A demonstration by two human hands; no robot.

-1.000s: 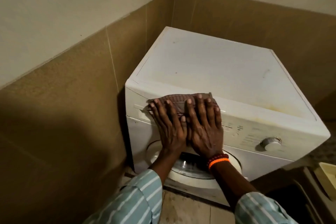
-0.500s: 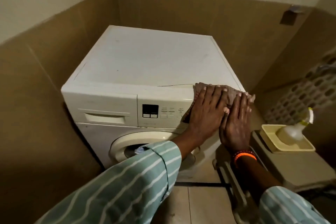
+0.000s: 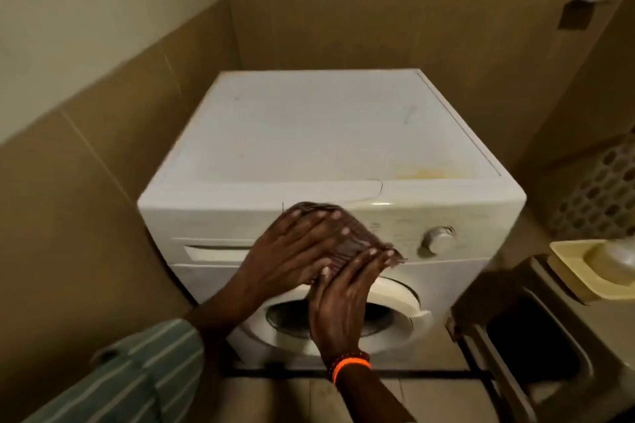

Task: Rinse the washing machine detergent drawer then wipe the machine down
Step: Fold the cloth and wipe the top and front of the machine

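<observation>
Tiled floor [image 3: 422, 398], white washing machine [image 3: 309, 134] standing on it — corner spot, walls close.

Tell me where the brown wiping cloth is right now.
In the head view, the brown cloth is pressed flat against the white washing machine's control panel by both hands, between the detergent drawer and the round dial.

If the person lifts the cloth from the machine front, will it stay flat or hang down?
The cloth would probably droop: it looks thin, creased and folded under both hands. It seems light, since flat palms alone hold it against the washing machine. Released, it would likely slide down.
</observation>
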